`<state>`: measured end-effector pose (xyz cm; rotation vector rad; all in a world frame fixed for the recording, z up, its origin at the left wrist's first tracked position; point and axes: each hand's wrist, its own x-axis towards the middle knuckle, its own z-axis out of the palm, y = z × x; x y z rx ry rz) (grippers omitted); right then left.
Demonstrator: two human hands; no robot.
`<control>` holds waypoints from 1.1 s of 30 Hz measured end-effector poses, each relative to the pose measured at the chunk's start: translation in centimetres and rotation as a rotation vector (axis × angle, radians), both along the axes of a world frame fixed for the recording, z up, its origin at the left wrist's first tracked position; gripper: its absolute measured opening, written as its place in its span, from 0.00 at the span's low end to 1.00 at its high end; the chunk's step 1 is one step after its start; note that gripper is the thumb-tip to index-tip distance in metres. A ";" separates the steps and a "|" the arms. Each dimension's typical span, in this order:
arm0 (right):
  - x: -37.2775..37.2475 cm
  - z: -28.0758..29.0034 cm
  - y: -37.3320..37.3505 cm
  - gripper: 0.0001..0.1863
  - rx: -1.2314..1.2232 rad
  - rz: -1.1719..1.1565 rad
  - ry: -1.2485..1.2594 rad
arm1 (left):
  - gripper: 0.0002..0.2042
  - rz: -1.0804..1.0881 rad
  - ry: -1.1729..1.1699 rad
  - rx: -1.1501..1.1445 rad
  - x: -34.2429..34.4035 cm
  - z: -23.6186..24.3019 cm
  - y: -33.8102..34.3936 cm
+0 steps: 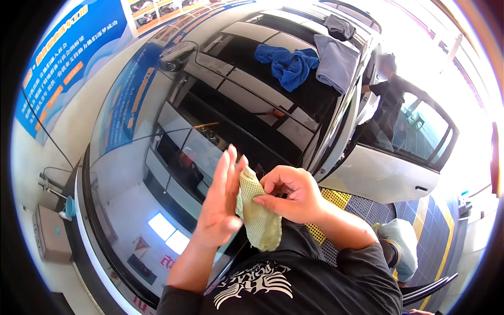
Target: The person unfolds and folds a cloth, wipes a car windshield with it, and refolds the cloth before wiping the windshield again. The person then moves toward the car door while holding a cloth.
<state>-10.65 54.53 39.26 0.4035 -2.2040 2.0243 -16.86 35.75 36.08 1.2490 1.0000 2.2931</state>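
Both forearms come up from the lower edge and meet in front of the chest. The left hand (220, 202) is held upright with its palm flat and facing right, fingers straight and close together, pointing up, thumb folded low by the wrist. The right hand (291, 193) is curled, its fingers bent inward and its thumb pinched against the forefinger, knuckles turned up. The right elbow is bent sharply and sticks out to the right, bare below a dark sleeve
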 end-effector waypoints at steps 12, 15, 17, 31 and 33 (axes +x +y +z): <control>-2.2 7.8 0.6 0.11 0.282 0.124 0.415 | 0.15 0.499 0.144 -0.434 -2.7 6.5 -6.0; -2.6 9.3 1.0 0.12 0.408 0.064 0.489 | 0.13 0.654 0.130 -0.507 -2.5 7.7 -7.3; -2.5 10.4 1.0 0.15 0.513 0.021 0.421 | 0.10 0.865 0.475 -0.697 -3.3 8.9 -9.3; -0.7 17.9 5.5 0.15 0.578 0.179 0.463 | 0.13 1.177 0.757 -0.935 1.5 18.1 -21.7; -0.5 18.7 5.8 0.17 0.404 0.368 0.492 | 0.13 1.245 0.758 -0.879 4.2 19.3 -23.9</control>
